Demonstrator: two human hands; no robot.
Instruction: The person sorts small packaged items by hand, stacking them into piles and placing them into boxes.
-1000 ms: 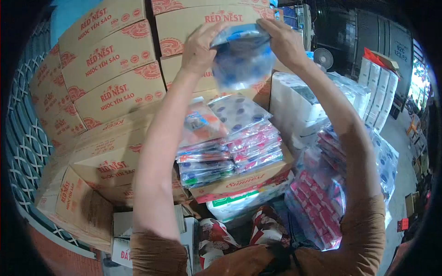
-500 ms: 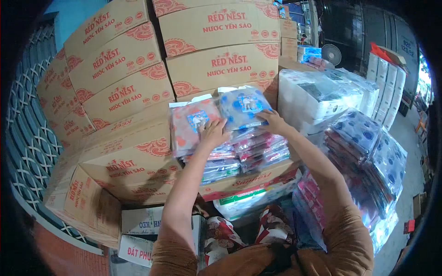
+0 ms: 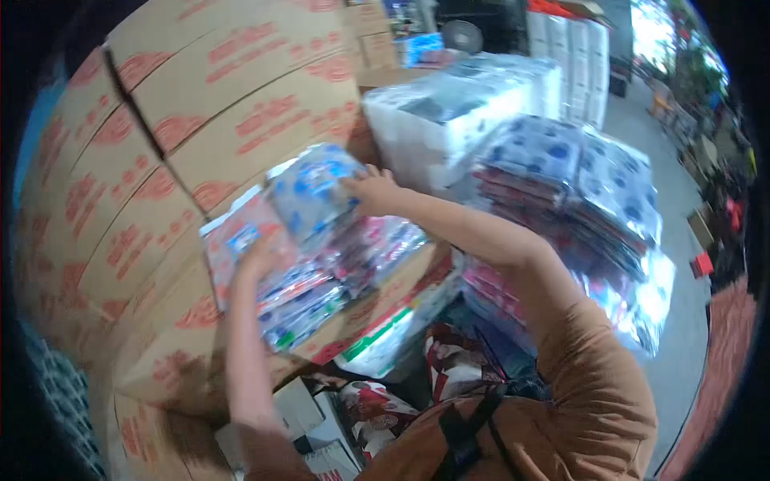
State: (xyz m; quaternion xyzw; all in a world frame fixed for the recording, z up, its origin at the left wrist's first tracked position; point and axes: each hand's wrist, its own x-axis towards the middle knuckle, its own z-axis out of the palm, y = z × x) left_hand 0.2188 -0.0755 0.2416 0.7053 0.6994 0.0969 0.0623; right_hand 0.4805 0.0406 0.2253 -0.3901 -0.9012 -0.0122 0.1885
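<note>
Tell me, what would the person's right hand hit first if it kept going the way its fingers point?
The right hand points left, and its fingertips seem to touch the blue-spotted plastic packet, so that comes first. Behind it, though depth is unclear, stand brown cardboard boxes with red print.

Two hands showed: one left hand (image 3: 261, 256) and one right hand (image 3: 370, 188). Two stacks stood on one box (image 3: 385, 297), a left stack (image 3: 293, 309) and a right stack (image 3: 377, 244). Two packets topped them: one blue packet (image 3: 309, 192) and one red packet (image 3: 233, 240). There was one white bale (image 3: 449, 120), one fan (image 3: 463, 34) and one big pile (image 3: 577, 184). The cartons (image 3: 257, 136) numbered more than five; blur barred an exact count.
</note>
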